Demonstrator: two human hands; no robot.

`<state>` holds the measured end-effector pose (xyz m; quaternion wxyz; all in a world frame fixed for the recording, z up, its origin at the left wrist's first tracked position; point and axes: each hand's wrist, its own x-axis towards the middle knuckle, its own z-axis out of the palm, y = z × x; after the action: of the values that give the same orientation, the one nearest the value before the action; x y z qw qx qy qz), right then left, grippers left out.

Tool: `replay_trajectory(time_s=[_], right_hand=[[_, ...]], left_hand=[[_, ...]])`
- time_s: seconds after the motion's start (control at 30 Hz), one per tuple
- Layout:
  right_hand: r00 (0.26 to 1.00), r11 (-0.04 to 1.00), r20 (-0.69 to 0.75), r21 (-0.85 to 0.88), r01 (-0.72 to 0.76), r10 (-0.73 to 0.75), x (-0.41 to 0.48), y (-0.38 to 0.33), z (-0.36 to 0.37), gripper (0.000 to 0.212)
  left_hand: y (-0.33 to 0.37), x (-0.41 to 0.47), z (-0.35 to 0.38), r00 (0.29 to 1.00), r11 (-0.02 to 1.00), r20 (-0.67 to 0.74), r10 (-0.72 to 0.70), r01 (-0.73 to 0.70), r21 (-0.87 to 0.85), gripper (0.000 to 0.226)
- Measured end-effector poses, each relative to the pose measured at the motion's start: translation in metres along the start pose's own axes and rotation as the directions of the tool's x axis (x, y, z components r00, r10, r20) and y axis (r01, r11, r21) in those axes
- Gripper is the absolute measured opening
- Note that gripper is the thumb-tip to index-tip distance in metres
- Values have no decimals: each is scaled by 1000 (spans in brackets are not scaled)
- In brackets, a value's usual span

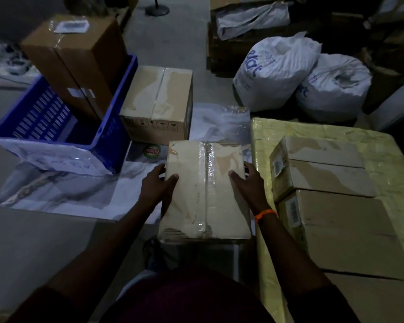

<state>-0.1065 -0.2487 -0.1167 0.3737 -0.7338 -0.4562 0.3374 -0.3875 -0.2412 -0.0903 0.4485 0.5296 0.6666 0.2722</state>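
Note:
A taped cardboard box sits straight in front of me, its clear tape seam running away from me. My left hand grips its left side, thumb on the top face and fingers round the edge. My right hand, with an orange band on the wrist, holds the right side the same way. Whether the box rests on the floor or is lifted is unclear in the dim light.
A blue plastic crate at the left holds a tall brown box. Another taped box stands behind. Two boxes lie on a yellow-wrapped bundle at the right. White sacks sit at the back right.

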Motion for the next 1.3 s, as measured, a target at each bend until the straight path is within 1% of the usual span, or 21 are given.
replay_trajectory(time_s=[0.07, 0.13, 0.23, 0.37, 0.5, 0.6, 0.63, 0.7, 0.77, 0.83, 0.9, 0.97, 1.03, 1.13, 1.23, 1.3], right_hand=[[1000, 1000, 8, -6, -29, 29, 7, -6, 4, 46], [998, 998, -5, -5, -55, 55, 7, -5, 6, 54], [995, 998, -82, 40, -48, 51, 1, -6, -2, 66], [984, 990, -176, 140, -9, 34, -4, -23, -28, 65], [966, 968, -257, 242, 60, 4, -10, -48, -52, 55], [964, 956, -265, 283, 82, -4, -20, -58, -62, 44], [963, 953, -269, 293, 82, -1, -24, -60, -63, 42], [963, 947, -269, 313, 73, 15, -33, -60, -64, 44], [962, 942, -271, 329, 60, 33, -41, -56, -63, 50], [964, 937, -262, 344, 56, 39, -48, -51, -63, 54], [969, 927, -245, 369, 64, 30, -56, -44, -65, 58], [972, 917, -233, 392, 67, 29, -63, -36, -67, 60], [975, 918, -220, 393, 58, 32, -66, -29, -69, 56], [980, 920, -197, 386, 60, 19, -68, -23, -72, 49], [985, 923, -171, 379, 60, 7, -69, -22, -74, 53], [987, 923, -163, 380, 62, 1, -70, -22, -74, 53]], left_hand=[[2, 9, 5, 999, 1000, 36, -14, 14, 7, 67], [5, 10, 10, 999, 1000, 43, 14, -15, 19, 77], [12, 7, 11, 998, 998, 22, 64, -63, -22, 87], [31, 0, 12, 986, 978, -1, 167, -166, -126, 80], [55, -9, 15, 970, 942, -102, 219, -237, -236, 67], [69, -17, 16, 978, 901, -124, 171, -206, -382, 36], [72, -20, 17, 981, 887, -123, 148, -187, -423, 34], [68, -27, 20, 984, 881, -137, 117, -166, -443, 46], [61, -35, 23, 984, 881, -152, 97, -156, -446, 59], [56, -43, 26, 980, 893, -182, 73, -146, -426, 63], [54, -51, 28, 969, 915, -233, 79, -163, -368, 68], [53, -59, 31, 960, 936, -268, 86, -170, -308, 65], [53, -63, 32, 960, 944, -271, 67, -149, -294, 58], [53, -67, 33, 964, 943, -262, 41, -124, -308, 59], [53, -68, 35, 967, 929, -255, 20, -112, -352, 55], [53, -68, 37, 968, 925, -252, 15, -109, -364, 57]])
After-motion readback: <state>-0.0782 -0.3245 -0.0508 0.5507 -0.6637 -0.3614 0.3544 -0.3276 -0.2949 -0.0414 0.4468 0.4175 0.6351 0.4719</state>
